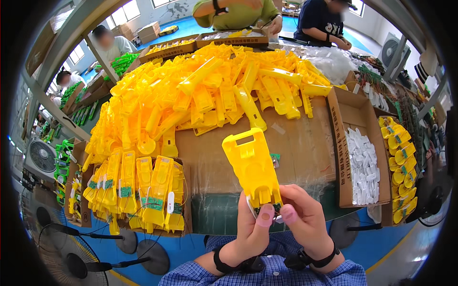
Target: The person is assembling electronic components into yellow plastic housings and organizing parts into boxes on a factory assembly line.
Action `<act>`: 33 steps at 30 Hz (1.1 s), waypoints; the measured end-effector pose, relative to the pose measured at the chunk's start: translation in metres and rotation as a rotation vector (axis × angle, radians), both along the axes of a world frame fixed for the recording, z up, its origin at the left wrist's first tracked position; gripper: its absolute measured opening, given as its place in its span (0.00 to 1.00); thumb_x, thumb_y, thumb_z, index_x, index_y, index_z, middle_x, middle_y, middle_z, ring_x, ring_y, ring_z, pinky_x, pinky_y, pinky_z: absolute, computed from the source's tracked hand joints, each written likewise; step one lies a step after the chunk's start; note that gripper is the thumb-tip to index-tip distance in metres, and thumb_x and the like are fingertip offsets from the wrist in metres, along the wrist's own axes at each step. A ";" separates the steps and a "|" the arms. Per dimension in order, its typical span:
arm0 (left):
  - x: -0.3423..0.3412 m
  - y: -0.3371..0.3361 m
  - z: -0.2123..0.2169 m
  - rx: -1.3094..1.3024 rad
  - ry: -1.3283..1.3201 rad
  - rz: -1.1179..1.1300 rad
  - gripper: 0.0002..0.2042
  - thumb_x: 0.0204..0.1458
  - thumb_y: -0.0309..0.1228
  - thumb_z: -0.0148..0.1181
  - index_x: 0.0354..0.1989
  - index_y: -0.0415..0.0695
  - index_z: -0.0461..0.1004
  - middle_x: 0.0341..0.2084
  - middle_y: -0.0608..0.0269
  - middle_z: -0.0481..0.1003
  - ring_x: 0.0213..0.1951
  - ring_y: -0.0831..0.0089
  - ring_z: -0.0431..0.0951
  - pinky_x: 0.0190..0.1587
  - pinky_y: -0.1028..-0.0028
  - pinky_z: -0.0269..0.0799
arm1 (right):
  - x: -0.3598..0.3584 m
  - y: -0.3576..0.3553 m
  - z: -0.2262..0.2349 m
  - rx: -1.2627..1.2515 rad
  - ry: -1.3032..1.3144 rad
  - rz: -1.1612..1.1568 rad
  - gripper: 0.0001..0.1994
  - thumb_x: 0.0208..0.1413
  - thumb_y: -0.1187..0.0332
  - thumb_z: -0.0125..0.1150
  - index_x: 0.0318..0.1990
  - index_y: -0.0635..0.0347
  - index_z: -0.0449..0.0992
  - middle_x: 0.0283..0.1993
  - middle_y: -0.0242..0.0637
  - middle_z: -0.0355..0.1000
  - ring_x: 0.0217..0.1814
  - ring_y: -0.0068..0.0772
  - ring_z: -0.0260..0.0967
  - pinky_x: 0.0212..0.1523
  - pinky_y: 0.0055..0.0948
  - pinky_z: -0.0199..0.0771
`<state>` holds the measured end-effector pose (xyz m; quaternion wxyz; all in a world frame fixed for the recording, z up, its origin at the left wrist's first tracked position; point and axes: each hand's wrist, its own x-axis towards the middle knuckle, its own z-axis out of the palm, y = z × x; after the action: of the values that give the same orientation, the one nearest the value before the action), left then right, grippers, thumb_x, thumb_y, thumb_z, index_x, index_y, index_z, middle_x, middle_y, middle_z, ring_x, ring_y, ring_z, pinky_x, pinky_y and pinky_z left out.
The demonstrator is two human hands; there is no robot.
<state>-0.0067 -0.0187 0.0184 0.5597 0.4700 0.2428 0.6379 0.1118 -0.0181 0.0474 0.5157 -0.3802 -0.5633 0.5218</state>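
Held up in front of me is a yellow plastic housing [253, 164] with a rectangular slot at its far end and open moulded ribs near my fingers. My left hand [254, 229] grips its lower left side, thumb pressing at the near end. On the opposite side my right hand [305, 217] closes on the lower right corner, its thumb on the same end. A bit of green circuit board [265, 208] shows between the thumbs, partly hidden. Both thumbs wear pinkish coverings. Behind the housing, another small green board [275, 159] lies on the cardboard.
A big heap of yellow housings [200, 90] fills the far table. Left stands a box of yellow housings with green boards and wires [143, 193]; right, a cardboard box [341, 143] of small white parts [362, 171]. Further right are stacked yellow pieces [400, 167]. Several co-workers sit beyond.
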 end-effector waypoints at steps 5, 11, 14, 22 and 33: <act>0.008 -0.002 -0.001 -0.046 -0.098 -0.019 0.19 0.56 0.31 0.43 0.55 0.39 0.51 0.42 0.64 0.62 0.42 0.79 0.64 0.45 0.78 0.61 | -0.006 0.001 0.001 0.085 -0.113 -0.122 0.17 0.56 0.65 0.48 0.49 0.66 0.67 0.39 0.39 0.66 0.39 0.27 0.64 0.39 0.22 0.64; 0.013 -0.006 -0.008 -0.059 -0.116 0.076 0.21 0.53 0.34 0.49 0.54 0.43 0.53 0.45 0.64 0.63 0.47 0.75 0.64 0.51 0.73 0.60 | -0.016 -0.002 -0.006 0.179 -0.199 -0.240 0.14 0.56 0.67 0.48 0.47 0.65 0.69 0.35 0.42 0.66 0.36 0.34 0.65 0.37 0.25 0.64; 0.015 -0.007 -0.009 -0.067 -0.138 0.063 0.21 0.54 0.34 0.48 0.54 0.44 0.53 0.44 0.65 0.63 0.46 0.77 0.65 0.49 0.75 0.61 | -0.017 -0.003 -0.006 0.228 -0.269 -0.255 0.17 0.60 0.60 0.43 0.45 0.66 0.67 0.36 0.35 0.64 0.37 0.23 0.62 0.38 0.19 0.62; 0.017 -0.004 -0.010 -0.018 -0.012 0.120 0.19 0.55 0.35 0.48 0.53 0.44 0.54 0.42 0.65 0.63 0.43 0.78 0.65 0.46 0.77 0.62 | -0.018 -0.001 -0.011 0.192 -0.246 -0.296 0.14 0.59 0.64 0.43 0.43 0.65 0.67 0.35 0.38 0.65 0.35 0.28 0.63 0.37 0.22 0.62; 0.013 -0.002 -0.003 -0.050 -0.080 -0.035 0.22 0.56 0.34 0.44 0.56 0.38 0.51 0.46 0.63 0.62 0.46 0.77 0.64 0.48 0.75 0.60 | -0.009 0.001 -0.008 0.181 -0.205 -0.263 0.16 0.58 0.64 0.45 0.48 0.66 0.67 0.37 0.40 0.65 0.38 0.29 0.64 0.39 0.23 0.64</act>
<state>0.0066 -0.0205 0.0154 0.5915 0.4341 0.2279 0.6402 0.1026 -0.0169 0.0396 0.5515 -0.4535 -0.6031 0.3556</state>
